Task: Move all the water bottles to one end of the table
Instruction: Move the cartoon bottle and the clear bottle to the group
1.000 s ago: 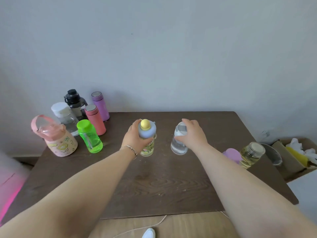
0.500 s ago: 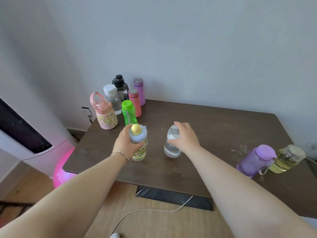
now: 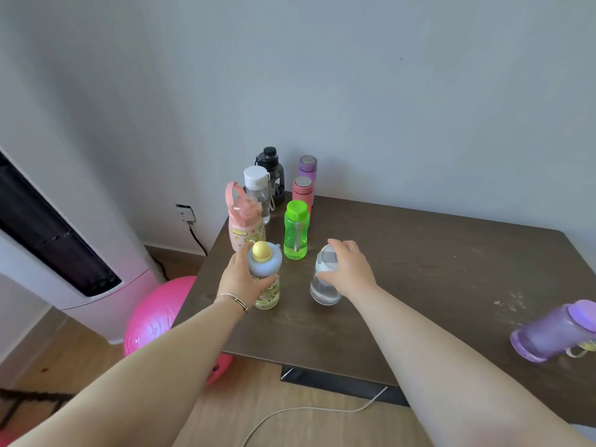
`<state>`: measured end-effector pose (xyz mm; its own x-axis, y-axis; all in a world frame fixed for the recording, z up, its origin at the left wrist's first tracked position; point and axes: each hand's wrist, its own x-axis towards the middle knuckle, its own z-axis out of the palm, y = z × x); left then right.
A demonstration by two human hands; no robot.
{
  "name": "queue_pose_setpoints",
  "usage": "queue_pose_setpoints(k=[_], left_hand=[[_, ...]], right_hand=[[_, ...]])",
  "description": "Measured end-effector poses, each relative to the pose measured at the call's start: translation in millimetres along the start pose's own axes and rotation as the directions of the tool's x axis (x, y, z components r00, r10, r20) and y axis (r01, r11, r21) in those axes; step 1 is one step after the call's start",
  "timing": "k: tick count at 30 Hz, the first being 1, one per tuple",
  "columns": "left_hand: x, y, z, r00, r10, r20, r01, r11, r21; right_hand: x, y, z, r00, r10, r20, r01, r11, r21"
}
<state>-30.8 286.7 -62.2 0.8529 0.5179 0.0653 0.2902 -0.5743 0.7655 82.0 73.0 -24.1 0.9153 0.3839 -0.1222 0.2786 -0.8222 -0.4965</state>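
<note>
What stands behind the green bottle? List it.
Right behind the green bottle stands a salmon-pink flask, with a purple flask farther back by the wall. The green bottle covers the pink flask's lower part, so its base cannot be seen.

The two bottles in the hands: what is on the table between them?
Nothing; in the head view, bare tabletop separates the yellow-knob bottle in the left hand from the clear bottle in the right hand.
</note>
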Motion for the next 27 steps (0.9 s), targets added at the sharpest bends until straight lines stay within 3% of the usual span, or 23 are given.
queue_pose_setpoints(k=[13,27], left_hand=[[83.3,-69.0,-41.0,0.994,0.049,0.097,-0.049,0.999,0.004],[93.4,-87.2,-52.0,0.973,0.146,0.178,-0.144,0.989,-0.024]], right_hand=[[45.5,-69.3,65.1,0.998,0.052,-0.023,-0.053,0.998,-0.045],[51.1,-88.9,93.8,0.997,0.074,-0.028,-0.076,0.996,-0.056]])
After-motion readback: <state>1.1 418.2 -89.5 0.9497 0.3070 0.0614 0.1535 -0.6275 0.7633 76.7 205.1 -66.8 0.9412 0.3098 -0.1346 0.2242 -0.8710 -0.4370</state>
